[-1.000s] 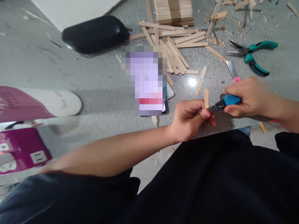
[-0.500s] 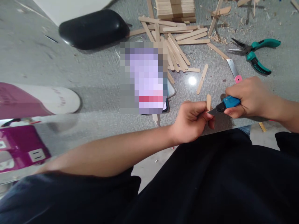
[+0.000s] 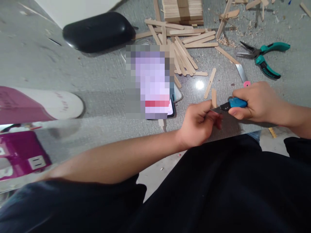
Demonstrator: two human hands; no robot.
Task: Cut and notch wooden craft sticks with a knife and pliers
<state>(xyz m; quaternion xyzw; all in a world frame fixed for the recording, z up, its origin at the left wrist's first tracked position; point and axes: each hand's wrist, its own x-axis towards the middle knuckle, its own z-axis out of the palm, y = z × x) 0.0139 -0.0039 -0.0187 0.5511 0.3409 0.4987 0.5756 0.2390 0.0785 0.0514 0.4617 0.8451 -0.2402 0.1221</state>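
Note:
Near the table's front edge, my left hand (image 3: 198, 124) pinches a wooden craft stick (image 3: 214, 97), whose upper end sticks up past the fingers. The stick's lower part is hidden by that hand and the blade. My right hand (image 3: 259, 103) is closed around a blue and black utility knife (image 3: 236, 102). Its blade points left and lies across the stick by my left fingertips; whether it bites into the wood I cannot tell. Just beyond the right hand is a blade with a pink handle (image 3: 247, 84), partly covered by that hand. A single loose craft stick (image 3: 210, 83) lies beyond the held one.
Loose craft sticks (image 3: 186, 55) lie in a pile beside a stacked bundle (image 3: 182, 12). Green-handled pliers (image 3: 261, 56) and wood shavings (image 3: 228, 41) are at the right. A blurred-out phone (image 3: 155, 84), a black case (image 3: 99, 31) and a purple socket box (image 3: 26, 155) are leftward.
My right hand has shifted slightly left with the knife, and its blade now reaches further across my left fingers. The held craft stick has moved a little left and tilted.

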